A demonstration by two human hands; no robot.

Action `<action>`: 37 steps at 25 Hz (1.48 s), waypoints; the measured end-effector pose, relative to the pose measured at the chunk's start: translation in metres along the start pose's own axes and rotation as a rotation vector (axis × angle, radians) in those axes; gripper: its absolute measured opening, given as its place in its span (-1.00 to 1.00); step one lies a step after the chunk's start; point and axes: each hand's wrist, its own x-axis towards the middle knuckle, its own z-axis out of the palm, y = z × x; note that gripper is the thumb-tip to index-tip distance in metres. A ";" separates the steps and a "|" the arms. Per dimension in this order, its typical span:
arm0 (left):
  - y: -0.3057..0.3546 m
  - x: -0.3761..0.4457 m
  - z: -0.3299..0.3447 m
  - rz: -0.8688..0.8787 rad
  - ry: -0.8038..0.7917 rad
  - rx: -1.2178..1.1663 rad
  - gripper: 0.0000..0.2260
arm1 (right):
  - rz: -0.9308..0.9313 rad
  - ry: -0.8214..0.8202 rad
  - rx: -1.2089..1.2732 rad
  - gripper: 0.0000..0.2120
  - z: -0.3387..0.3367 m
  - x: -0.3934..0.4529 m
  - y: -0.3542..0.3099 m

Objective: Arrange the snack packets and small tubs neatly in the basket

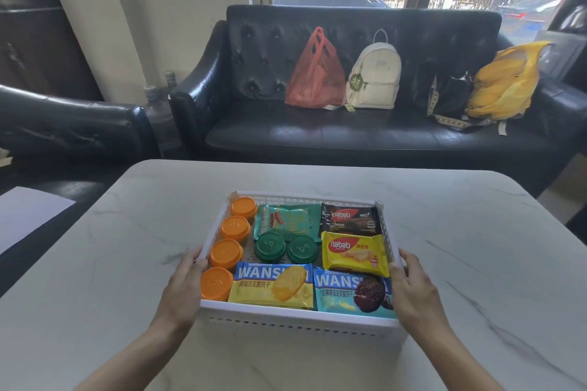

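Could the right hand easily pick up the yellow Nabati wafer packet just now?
Probably yes. The right hand rests on the white plastic basket at its right wall, right beside the yellow Nabati wafer packet. Nothing lies over the packet; the hand would only need to let go of the wall.

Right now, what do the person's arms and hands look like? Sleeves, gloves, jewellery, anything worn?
Both forearms are bare as far as the frame shows: no sleeves in view. The left hand and right hand wear no gloves, and no rings, watch, bands or markings can be seen on the hands or wrists. Upper arms are out of frame.
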 end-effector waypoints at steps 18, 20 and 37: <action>0.021 0.027 0.079 0.053 -0.049 0.056 -0.72 | 0.026 0.127 0.059 -0.64 -0.037 0.075 0.024; 0.021 0.029 0.081 0.055 -0.038 0.070 -0.69 | 0.016 0.129 0.067 -0.65 -0.037 0.078 0.026; 0.022 0.029 0.089 0.026 -0.001 0.012 -0.74 | 0.041 0.069 0.109 -0.54 -0.040 0.098 0.029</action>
